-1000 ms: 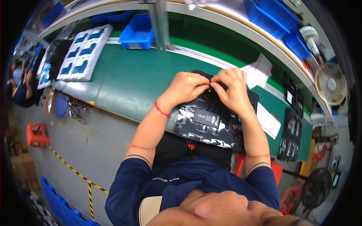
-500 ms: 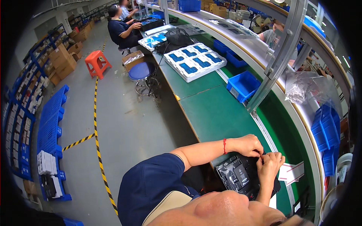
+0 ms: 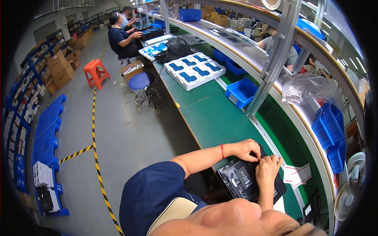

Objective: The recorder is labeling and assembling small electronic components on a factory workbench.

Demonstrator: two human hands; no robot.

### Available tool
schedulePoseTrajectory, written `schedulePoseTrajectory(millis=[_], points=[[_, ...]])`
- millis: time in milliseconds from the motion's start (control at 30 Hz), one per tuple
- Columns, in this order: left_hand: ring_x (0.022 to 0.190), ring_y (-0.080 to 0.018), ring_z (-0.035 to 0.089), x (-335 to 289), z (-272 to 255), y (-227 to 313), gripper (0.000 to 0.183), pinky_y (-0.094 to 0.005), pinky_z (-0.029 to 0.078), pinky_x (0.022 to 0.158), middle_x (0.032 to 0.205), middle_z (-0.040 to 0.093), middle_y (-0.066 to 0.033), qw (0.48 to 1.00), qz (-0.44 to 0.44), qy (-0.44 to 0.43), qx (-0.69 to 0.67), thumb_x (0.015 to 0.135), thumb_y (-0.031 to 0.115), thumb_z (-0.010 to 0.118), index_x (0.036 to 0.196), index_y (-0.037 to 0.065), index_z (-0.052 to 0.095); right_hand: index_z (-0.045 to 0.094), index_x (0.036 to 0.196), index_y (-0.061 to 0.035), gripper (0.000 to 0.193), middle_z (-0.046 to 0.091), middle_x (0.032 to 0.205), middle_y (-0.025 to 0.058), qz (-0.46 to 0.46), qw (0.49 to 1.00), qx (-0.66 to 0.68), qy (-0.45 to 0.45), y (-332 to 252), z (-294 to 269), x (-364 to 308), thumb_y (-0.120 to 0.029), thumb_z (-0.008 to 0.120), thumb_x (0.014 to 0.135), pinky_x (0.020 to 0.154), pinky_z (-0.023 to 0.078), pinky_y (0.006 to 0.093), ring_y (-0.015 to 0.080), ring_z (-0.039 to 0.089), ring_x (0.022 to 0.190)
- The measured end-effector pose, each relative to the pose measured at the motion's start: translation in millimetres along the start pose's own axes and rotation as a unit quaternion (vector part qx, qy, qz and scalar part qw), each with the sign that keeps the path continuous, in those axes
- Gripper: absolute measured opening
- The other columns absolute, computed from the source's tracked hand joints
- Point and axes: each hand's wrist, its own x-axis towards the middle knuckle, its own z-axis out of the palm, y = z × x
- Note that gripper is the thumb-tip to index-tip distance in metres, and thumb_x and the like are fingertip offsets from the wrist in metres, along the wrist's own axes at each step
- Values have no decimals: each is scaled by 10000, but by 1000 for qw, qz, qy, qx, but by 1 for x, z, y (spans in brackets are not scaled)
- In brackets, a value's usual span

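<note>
A black plastic device casing [image 3: 238, 177] with moulded recesses and a dark label lies on the green bench near its front edge. My left hand [image 3: 247, 150], with a red string round the wrist, is over the casing's far side, its fingers pinched together. My right hand [image 3: 268, 170] lies across the right part of the casing, fingers bent and closed. Both sets of fingertips nearly meet at the same spot. Whatever they pinch is too small or hidden to make out. My right hand and forearm cover part of the casing.
White sheets with red-marked edges [image 3: 297, 174] lie right of the casing. Farther along the bench [image 3: 208, 118] are a blue bin [image 3: 241, 93] and a white foam tray [image 3: 195, 78] with blue-black parts. A metal post [image 3: 271, 63] rises beside the shelf. A fan [image 3: 348, 200] stands at right.
The whole view has shifted a little, so the scene sits farther left. My hands stay at the same part of the casing, with only slight finger movement.
</note>
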Motion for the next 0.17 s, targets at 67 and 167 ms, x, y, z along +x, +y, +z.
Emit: schedulePoseTrajectory(millis=[67, 167], points=[[789, -238, 666, -5, -1, 2, 80, -382, 478, 759, 813, 712, -43, 1000, 9, 10, 12, 723, 112, 752, 780, 76, 711, 719, 991, -56, 342, 653, 955, 95, 21, 997, 60, -34, -8, -21, 3, -133, 782, 663, 1034, 320, 519, 297, 552, 1009], [948, -208, 659, -13, 1, 13, 69, -368, 443, 892, 904, 727, -10, 999, 20, -18, 29, 725, 127, 743, 783, 106, 712, 715, 1025, -63, 439, 669, 1016, 103, 53, 991, 127, 10, -2, -38, -4, -201, 827, 624, 1039, 313, 530, 285, 547, 1065]])
